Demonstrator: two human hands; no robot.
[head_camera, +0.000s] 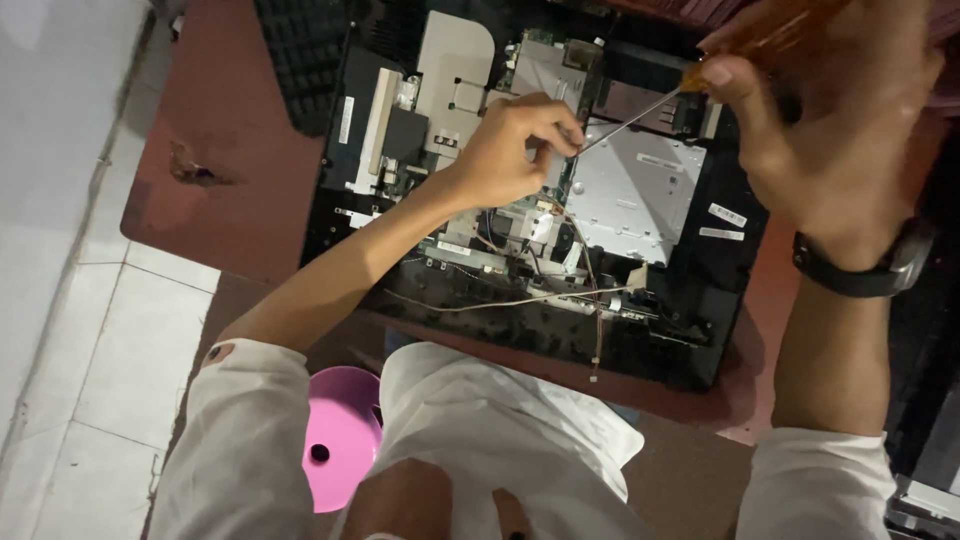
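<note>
The right hand (835, 130), a dark watch (868, 268) on its wrist, is clenched around the amber handle of a screwdriver (690, 85) at the far right; the thin shaft slants down-left to the middle of an opened laptop (640, 190) lying on a reddish-brown table (230, 160). The left hand (515, 150) pinches its fingertips together right at the tip, probably on a small screw, though it is too small to tell. Loose wires (500, 300) trail along the laptop's near edge. A pink stool (340, 430) shows below.

Reddish-brown counter (245, 150), chipped at left; an opened laptop chassis (690, 300) and a black keyboard (300, 50) are laid on it.
</note>
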